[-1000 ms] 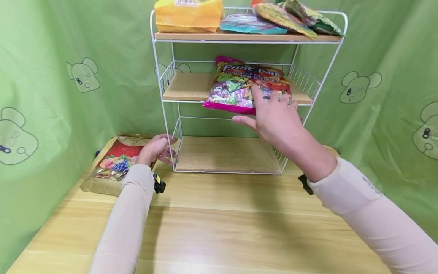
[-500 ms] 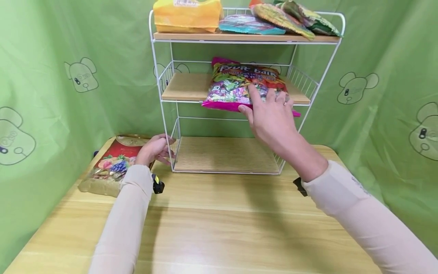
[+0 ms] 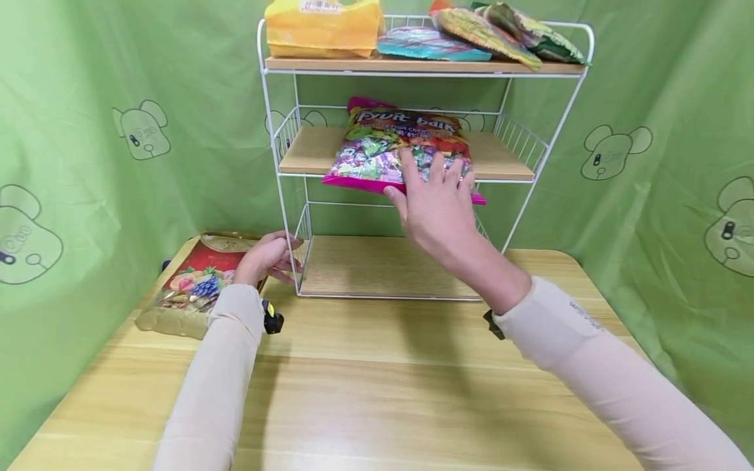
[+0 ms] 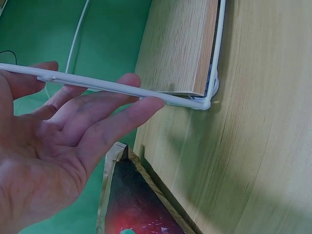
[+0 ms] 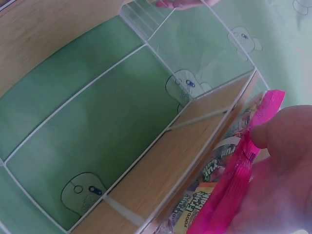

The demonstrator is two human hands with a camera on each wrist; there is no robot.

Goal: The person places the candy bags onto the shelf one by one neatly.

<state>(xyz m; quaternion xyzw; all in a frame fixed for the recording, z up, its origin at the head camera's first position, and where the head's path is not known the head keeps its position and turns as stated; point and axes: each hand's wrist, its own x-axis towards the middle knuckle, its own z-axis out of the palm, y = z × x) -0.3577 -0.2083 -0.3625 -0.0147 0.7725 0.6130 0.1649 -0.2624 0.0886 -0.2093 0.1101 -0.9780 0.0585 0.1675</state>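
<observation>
On the middle shelf of a white wire rack point(image 3: 264, 111) lies a pink-edged bag of fruit candy point(image 3: 377, 157), its front edge overhanging the shelf. My right hand point(image 3: 438, 206) rests on the bag's front part with fingers spread and fairly straight. The right wrist view shows its thumb against the pink edge point(image 5: 273, 105); the other fingers are hidden there. My left hand point(image 3: 271, 256) is at the rack's lower left side, palm toward it. In the left wrist view, its loosely extended fingers point(image 4: 117, 119) touch the white front post point(image 4: 117, 87).
A gold and red candy bag point(image 3: 206, 281) lies on the wooden table point(image 3: 365, 386) left of the rack. The top shelf point(image 3: 412, 64) bears a yellow pack point(image 3: 324, 29), a blue pack point(image 3: 432, 44) and other snack packets point(image 3: 489, 36). Green curtain point(image 3: 177, 78) surrounds the table.
My right hand has come down onto the fruit candy bag, and both have moved left along the middle shelf. My left hand has stayed at the rack's left post.
</observation>
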